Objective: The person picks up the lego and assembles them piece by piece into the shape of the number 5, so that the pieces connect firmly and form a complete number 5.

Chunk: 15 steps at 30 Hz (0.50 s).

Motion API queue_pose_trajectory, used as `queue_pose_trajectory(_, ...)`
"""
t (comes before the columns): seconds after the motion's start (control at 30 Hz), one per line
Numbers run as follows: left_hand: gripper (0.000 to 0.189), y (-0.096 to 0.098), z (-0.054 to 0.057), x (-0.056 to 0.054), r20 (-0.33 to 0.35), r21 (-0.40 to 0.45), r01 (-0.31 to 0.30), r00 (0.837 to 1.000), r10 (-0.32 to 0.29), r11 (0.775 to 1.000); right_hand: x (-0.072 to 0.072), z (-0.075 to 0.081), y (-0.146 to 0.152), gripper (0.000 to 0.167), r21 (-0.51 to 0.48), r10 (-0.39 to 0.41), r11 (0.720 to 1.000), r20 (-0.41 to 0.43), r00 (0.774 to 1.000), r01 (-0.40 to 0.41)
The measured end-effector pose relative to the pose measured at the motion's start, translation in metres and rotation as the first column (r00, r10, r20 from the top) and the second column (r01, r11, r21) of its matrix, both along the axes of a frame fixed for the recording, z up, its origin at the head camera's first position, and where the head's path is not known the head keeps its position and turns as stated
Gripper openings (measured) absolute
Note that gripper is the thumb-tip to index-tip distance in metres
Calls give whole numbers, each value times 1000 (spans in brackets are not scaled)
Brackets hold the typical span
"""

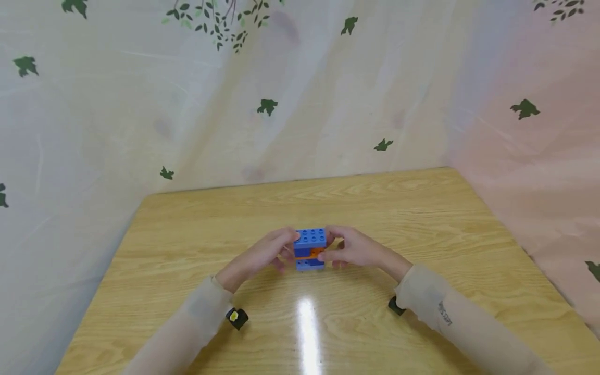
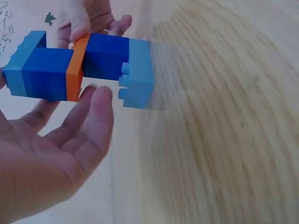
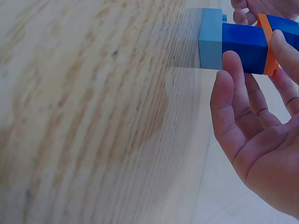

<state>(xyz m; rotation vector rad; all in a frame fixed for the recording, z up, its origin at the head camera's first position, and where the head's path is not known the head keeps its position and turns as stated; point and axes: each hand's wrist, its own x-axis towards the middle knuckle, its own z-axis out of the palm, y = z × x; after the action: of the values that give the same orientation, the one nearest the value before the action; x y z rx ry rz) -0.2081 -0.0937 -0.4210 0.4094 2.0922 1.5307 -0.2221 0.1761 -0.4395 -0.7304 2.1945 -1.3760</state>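
A stack of toy building bricks stands upright on the table between both hands. Its top is a light blue studded brick [image 1: 310, 238], over a dark blue brick [image 2: 46, 74]. Beneath that lie a thin orange brick [image 2: 74, 77], another dark blue brick [image 3: 244, 49] and a light blue base brick [image 2: 141, 74]. My left hand [image 1: 268, 251] holds the stack's upper left end, thumb on the top brick's corner. From the right, my right hand [image 1: 358, 249] grips the stack with its thumb against the orange brick and its index finger by the top brick. Some fingertips are hidden behind the bricks.
The wood-grain table [image 1: 206, 224] extends around the stack, with a bright light reflection in front. A pale cloth backdrop [image 1: 319, 94] with leaf prints hangs along the table's back and sides. Black wrist devices [image 1: 237, 318] sit below both sleeves.
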Motion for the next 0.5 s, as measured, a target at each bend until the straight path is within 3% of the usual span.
queue_pose_trajectory(0.13, 48, -2, -3, 2, -162, 51, -16, 986, 24, 999, 0, 0, 0, 28, -3, 2, 1000, 4, 1000, -2)
queue_pose_trajectory(0.3, 38, -2, -6, 4, -349, 121, 30, 937, 14, 992, 0, 0, 0, 28, -12, 8, 1000, -1, 1000, -8)
queue_pose_trajectory(0.4, 35, 0, -9, 4, -397, 162, 85, 918, -14, 983, -1, 0, 0, 27, -13, 12, 1000, -5, 1000, -12)
queue_pose_trajectory(0.5, 31, 4, -13, 5, -394, 189, 95, 919, -13, 977, -1, 0, 1, 27, -17, 11, 1000, -1, 1000, -11)
